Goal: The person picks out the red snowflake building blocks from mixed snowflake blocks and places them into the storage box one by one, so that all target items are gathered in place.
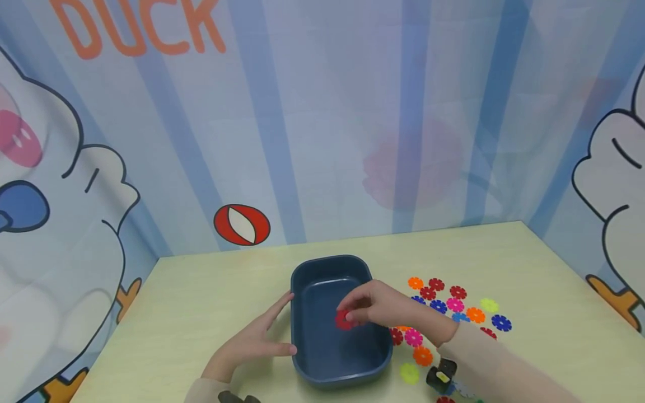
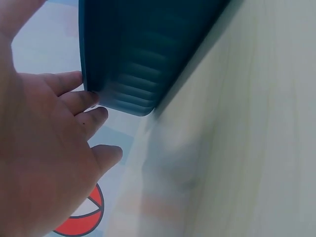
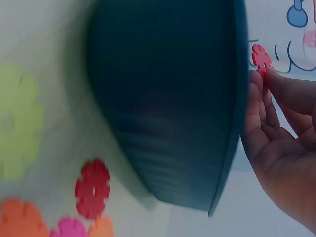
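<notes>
At table's left, the left hand [image 1: 254,341] lies flat beside the blue tub [image 1: 307,369], fingers straight and spread, holding nothing. Its fingertips [image 2: 94,98] touch the tub's outer left wall in the left wrist view; judged as a bracing hold, keeping the tub from sliding.

Centre: tub sits on the pale green table [image 1: 201,302], long axis running away from the person. No pieces visible on its floor apart from what the right hand carries.

Over the tub, the right hand [image 1: 385,305] reaches in from the right, arm crossing the near-right rim. Thumb and fingertips pinch a red flower disc [image 1: 345,319]. Right wrist view shows the disc [image 3: 260,58] gripped at its edge by the fingertips [image 3: 276,81], most of it sticking out beyond them. It hangs above the tub's interior, roughly mid-floor; whether it touches the bottom cannot be told.

Right of the tub: a loose scatter of flower discs [image 1: 456,305], red, orange, blue, pink, yellow-green, lying flat near the tub's right wall, within reach of the right hand.
</notes>
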`<state>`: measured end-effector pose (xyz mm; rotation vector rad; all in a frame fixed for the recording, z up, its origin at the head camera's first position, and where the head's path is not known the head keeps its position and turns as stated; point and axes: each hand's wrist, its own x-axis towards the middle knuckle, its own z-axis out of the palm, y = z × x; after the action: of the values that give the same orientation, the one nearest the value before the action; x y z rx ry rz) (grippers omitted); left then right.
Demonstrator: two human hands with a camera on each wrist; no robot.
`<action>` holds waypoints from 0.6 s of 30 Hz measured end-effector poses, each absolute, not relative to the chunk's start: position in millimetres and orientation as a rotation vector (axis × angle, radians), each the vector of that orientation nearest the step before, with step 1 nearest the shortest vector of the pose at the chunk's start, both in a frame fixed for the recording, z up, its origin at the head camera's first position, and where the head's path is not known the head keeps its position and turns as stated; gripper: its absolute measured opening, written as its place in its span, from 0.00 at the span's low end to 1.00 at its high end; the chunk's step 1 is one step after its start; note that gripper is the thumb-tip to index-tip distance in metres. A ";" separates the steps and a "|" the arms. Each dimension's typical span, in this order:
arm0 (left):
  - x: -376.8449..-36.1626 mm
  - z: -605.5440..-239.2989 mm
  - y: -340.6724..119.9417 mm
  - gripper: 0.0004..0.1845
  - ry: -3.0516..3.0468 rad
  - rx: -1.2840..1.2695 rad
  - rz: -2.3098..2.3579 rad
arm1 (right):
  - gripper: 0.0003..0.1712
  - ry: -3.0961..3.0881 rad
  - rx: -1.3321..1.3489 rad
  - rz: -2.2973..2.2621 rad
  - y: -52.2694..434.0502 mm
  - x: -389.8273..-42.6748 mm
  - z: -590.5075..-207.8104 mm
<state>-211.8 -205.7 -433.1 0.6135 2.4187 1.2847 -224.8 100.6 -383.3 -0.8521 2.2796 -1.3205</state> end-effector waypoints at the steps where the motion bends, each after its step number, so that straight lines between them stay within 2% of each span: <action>1: -211.5 -432.7 -205.5 0.54 2.420 0.605 1.283 | 0.11 2.266 -0.857 -1.323 96.1 -224.4 -384.1; 18: -203.3 -432.0 -203.0 0.50 2.446 0.581 1.287 | 0.10 2.166 -0.820 -1.300 56.3 -220.7 -409.1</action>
<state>-203.3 -203.0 -432.0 0.5807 2.4457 1.2867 -220.7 56.3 -409.1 -0.8199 2.1660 -1.3003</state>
